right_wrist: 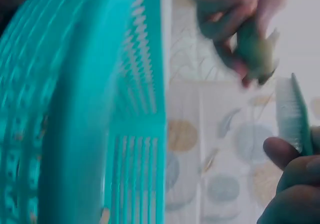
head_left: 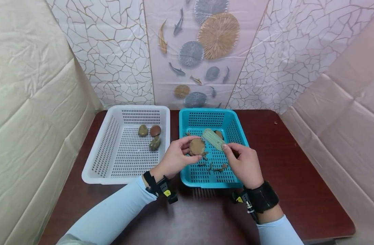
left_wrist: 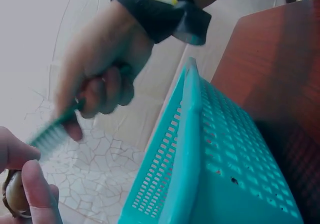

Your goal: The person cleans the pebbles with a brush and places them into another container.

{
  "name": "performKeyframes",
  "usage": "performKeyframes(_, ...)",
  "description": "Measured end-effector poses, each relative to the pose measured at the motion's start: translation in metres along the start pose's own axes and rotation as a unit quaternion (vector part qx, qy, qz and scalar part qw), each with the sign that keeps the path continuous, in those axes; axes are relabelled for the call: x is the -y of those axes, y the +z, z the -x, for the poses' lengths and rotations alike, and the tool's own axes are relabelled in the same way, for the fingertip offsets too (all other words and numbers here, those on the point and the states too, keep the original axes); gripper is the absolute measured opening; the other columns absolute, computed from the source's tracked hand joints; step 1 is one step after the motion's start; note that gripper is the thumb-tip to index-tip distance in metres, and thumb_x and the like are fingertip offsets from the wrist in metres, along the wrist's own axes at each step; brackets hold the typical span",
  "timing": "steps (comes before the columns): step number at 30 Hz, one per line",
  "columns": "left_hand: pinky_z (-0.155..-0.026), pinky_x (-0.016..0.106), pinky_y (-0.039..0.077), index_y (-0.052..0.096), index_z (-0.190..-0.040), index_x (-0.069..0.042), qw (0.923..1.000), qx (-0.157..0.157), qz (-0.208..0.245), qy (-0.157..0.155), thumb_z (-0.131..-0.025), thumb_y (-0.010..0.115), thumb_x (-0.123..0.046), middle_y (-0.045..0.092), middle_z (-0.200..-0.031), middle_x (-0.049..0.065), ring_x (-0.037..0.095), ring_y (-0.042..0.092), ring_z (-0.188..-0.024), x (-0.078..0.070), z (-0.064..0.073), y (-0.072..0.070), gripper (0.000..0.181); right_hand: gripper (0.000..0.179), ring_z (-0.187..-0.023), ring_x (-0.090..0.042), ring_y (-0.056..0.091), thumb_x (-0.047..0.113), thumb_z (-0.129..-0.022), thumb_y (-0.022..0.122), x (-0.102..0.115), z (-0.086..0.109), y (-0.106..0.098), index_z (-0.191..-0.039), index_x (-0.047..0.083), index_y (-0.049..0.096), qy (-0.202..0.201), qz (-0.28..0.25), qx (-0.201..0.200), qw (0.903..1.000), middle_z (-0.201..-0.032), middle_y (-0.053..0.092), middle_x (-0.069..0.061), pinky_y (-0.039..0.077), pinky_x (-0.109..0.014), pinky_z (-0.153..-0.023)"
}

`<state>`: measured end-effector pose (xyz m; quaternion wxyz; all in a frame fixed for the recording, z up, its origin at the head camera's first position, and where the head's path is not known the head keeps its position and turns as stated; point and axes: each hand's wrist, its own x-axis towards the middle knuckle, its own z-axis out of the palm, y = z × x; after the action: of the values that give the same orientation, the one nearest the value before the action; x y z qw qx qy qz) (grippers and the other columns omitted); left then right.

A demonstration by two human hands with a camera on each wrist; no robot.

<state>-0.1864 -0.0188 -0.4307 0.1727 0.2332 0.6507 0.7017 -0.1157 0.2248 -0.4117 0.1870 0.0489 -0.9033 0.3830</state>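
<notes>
In the head view, my left hand (head_left: 173, 156) grips a round stone (head_left: 197, 147) caked with brown mud, between thumb and fingers over the turquoise basket (head_left: 211, 184). A smooth olive-brown side of that stone (left_wrist: 19, 194) shows in the left wrist view. My right hand (head_left: 244, 166) pinches one end of a pale green brush (head_left: 213, 139). Its short bristles (right_wrist: 286, 112) appear in the right wrist view, facing the stone with a small gap between. Bits of brown mud (head_left: 219, 168) lie in the turquoise basket below, and another brown stone (head_left: 219, 134) is partly hidden behind the brush.
A white basket (head_left: 96, 178) stands to the left with three stones inside: a greenish one (head_left: 142, 130), a reddish one (head_left: 155, 130) and a mottled one (head_left: 154, 143). Both baskets sit on a dark red table (head_left: 297, 190). Patterned cloth (head_left: 116, 51) hangs behind it.
</notes>
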Motion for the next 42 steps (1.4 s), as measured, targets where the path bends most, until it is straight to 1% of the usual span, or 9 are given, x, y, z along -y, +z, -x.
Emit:
performKeyframes(4,-0.099,0.038,0.062,0.059,-0.156,-0.004,1.0000,-0.007,0.004,0.000,-0.094,0.082,0.005,0.071,-0.135,0.017,0.026,0.073,-0.118,-0.0017,-0.0011,0.0003,0.066,0.023,-0.060,-0.018,0.050,0.023,-0.114,0.065,0.0010,0.0005,0.0022,-0.109,0.008,0.082,0.003,-0.035,0.033,0.9988,-0.067,0.051,0.001,0.041,-0.033,-0.056)
performKeyframes(11,-0.098,0.037,0.063,0.060,-0.154,-0.003,0.9996,-0.005,0.028,-0.002,-0.096,0.079,0.007,0.068,-0.136,0.018,0.029,0.073,-0.118,-0.0017,-0.0025,0.0008,0.062,0.022,-0.060,-0.017,0.050,0.022,-0.113,0.067,-0.0014,-0.0008,0.0017,-0.110,0.007,0.083,0.008,-0.006,-0.003,0.9999,-0.067,0.053,0.002,0.040,-0.033,-0.055)
performKeyframes(15,-0.091,0.036,0.065,0.057,-0.157,-0.002,0.9983,0.000,0.056,-0.013,-0.097,0.077,0.007,0.070,-0.135,0.021,0.033,0.073,-0.116,-0.0018,-0.0021,0.0012,0.064,0.023,-0.059,-0.017,0.050,0.022,-0.114,0.065,0.0007,0.0000,0.0034,-0.109,0.007,0.082,0.001,-0.044,0.025,0.9987,-0.066,0.052,0.001,0.041,-0.034,-0.056)
performKeyframes(17,-0.091,0.036,0.065,0.056,-0.158,-0.001,0.9981,0.000,0.060,-0.012,-0.098,0.076,0.007,0.069,-0.136,0.021,0.036,0.072,-0.119,-0.0017,-0.0019,0.0012,0.064,0.024,-0.059,-0.017,0.050,0.023,-0.114,0.064,0.0001,-0.0002,0.0041,-0.110,0.008,0.082,0.004,-0.037,0.031,0.9988,-0.066,0.052,0.001,0.041,-0.034,-0.057)
performKeyframes(22,-0.097,0.037,0.063,0.058,-0.156,-0.002,0.9987,0.002,0.049,-0.014,-0.098,0.077,0.007,0.068,-0.138,0.019,0.031,0.072,-0.119,0.0001,-0.0010,-0.0001,0.062,0.024,-0.061,-0.016,0.050,0.023,-0.113,0.066,-0.0018,-0.0011,0.0025,-0.111,0.008,0.084,0.015,0.010,0.001,0.9998,-0.068,0.056,0.001,0.040,-0.034,-0.058)
performKeyframes(24,-0.097,0.037,0.063,0.058,-0.155,-0.003,0.9988,0.000,0.045,-0.018,-0.097,0.078,0.007,0.069,-0.139,0.018,0.026,0.072,-0.117,0.0001,-0.0005,-0.0007,0.062,0.023,-0.060,-0.017,0.051,0.024,-0.113,0.066,0.0000,-0.0003,0.0017,-0.111,0.008,0.084,0.009,0.002,-0.001,1.0000,-0.068,0.056,0.001,0.041,-0.034,-0.057)
performKeyframes(29,-0.100,0.038,0.062,0.058,-0.156,-0.004,0.9989,-0.005,0.044,-0.015,-0.096,0.079,0.007,0.070,-0.140,0.018,0.026,0.073,-0.119,-0.0020,-0.0009,-0.0010,0.065,0.023,-0.059,-0.017,0.051,0.024,-0.114,0.065,0.0004,0.0009,0.0033,-0.109,0.009,0.082,0.000,-0.019,0.021,0.9996,-0.066,0.052,0.002,0.041,-0.034,-0.056)
performKeyframes(35,-0.100,0.038,0.062,0.059,-0.155,-0.004,0.9996,0.000,0.027,-0.009,-0.095,0.080,0.006,0.070,-0.139,0.018,0.027,0.072,-0.120,0.0012,-0.0011,-0.0023,0.064,0.024,-0.057,-0.017,0.049,0.024,-0.113,0.066,-0.0048,-0.0020,0.0021,-0.111,0.008,0.083,0.002,0.038,-0.002,0.9993,-0.066,0.053,0.003,0.039,-0.035,-0.054)
performKeyframes(42,-0.098,0.036,0.062,0.060,-0.154,-0.006,0.9998,-0.014,-0.009,-0.007,-0.093,0.083,0.005,0.071,-0.135,0.016,0.026,0.073,-0.115,0.0028,-0.0003,-0.0037,0.066,0.023,-0.058,-0.017,0.049,0.023,-0.114,0.065,-0.0002,0.0004,0.0051,-0.109,0.008,0.082,-0.005,0.004,0.012,0.9999,-0.065,0.051,0.003,0.040,-0.035,-0.055)
